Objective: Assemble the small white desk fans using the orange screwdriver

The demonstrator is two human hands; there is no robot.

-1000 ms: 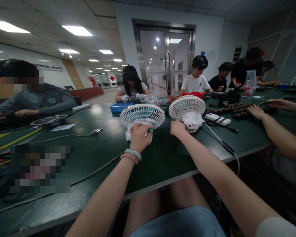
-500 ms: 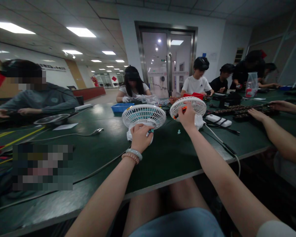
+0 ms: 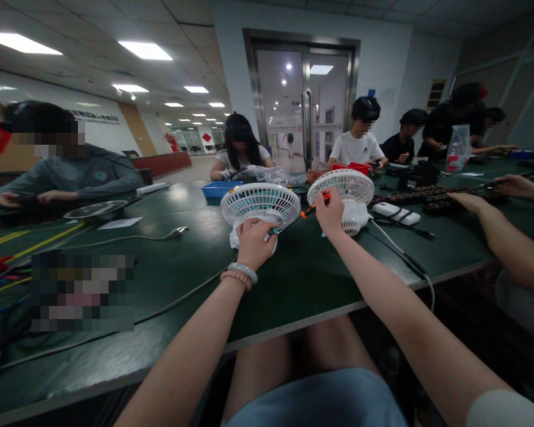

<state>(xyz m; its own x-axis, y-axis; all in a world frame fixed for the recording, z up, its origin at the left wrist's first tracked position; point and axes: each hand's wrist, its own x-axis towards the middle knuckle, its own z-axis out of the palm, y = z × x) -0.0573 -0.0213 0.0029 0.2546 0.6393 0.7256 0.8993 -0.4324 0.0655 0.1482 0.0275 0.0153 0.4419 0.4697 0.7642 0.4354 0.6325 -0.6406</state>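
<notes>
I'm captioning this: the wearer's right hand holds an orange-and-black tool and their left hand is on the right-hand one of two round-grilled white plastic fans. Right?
Wrong fan: the head view shows the left hand on the left-hand white plastic fan. The right hand does hold the orange-and-black tool.

On the table [image 3: 289,296], left fan [image 3: 262,200] beside right fan [image 3: 349,191], a tray [image 3: 216,191] behind the former, a block [image 3: 396,213] right of the latter, a plug [image 3: 180,231] and a paper sheet [image 3: 121,223] farther left.
</notes>
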